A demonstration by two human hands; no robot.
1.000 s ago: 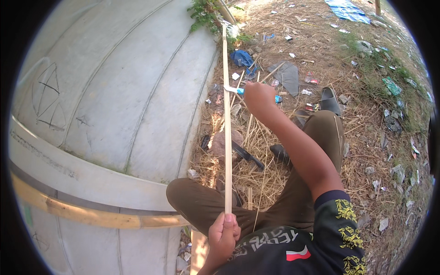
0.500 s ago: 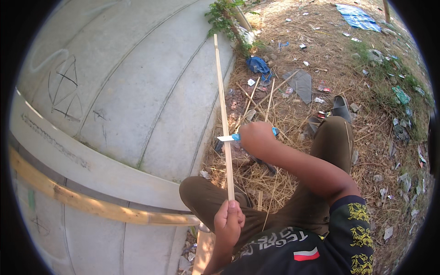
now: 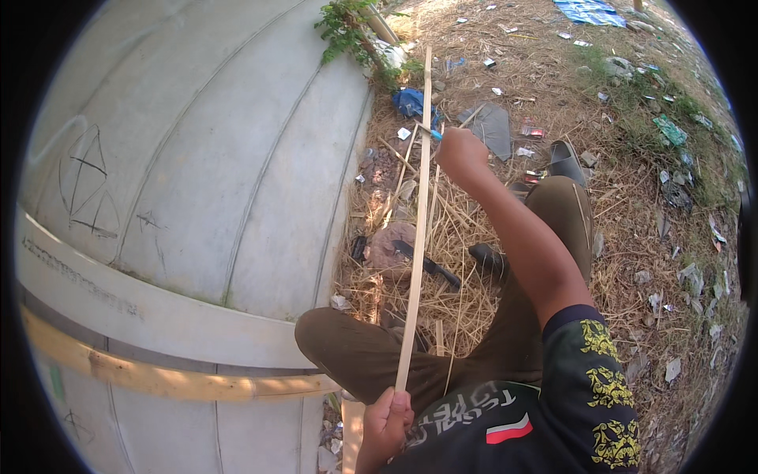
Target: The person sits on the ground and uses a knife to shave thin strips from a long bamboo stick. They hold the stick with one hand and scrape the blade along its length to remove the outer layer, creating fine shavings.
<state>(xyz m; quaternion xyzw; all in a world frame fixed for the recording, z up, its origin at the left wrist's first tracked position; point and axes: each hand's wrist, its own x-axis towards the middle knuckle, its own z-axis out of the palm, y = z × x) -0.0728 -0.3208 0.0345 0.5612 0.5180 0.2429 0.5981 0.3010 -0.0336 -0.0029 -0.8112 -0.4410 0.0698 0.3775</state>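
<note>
My left hand (image 3: 387, 420), low in the picture near my lap, is closed around the near end of a long pale strip (image 3: 418, 261) that looks like split bamboo. The strip stretches away from me over the ground, slightly bowed. Far along it, my right hand (image 3: 462, 156) grips a knife with a blue handle (image 3: 436, 135). The knife's blade (image 3: 424, 126) lies across the strip close to its far end. Most of the handle is hidden inside my fist. Beneath the strip, a dark-bladed large knife (image 3: 442, 272) rests by a reddish stone (image 3: 392, 249).
At the left stands a grey panelled wall (image 3: 260, 158), with a bamboo pole (image 3: 181, 379) along its lower part. Straw and litter cover the ground. Beyond my knee lies a grey sandal (image 3: 567, 162). Farther off are a blue plastic bag (image 3: 410, 103) and a broken grey slab (image 3: 493, 130).
My right hand has moved the knife away from me, from mid-strip to near the far end. My left hand has drawn lower, and the strip's far end has swung right.
</note>
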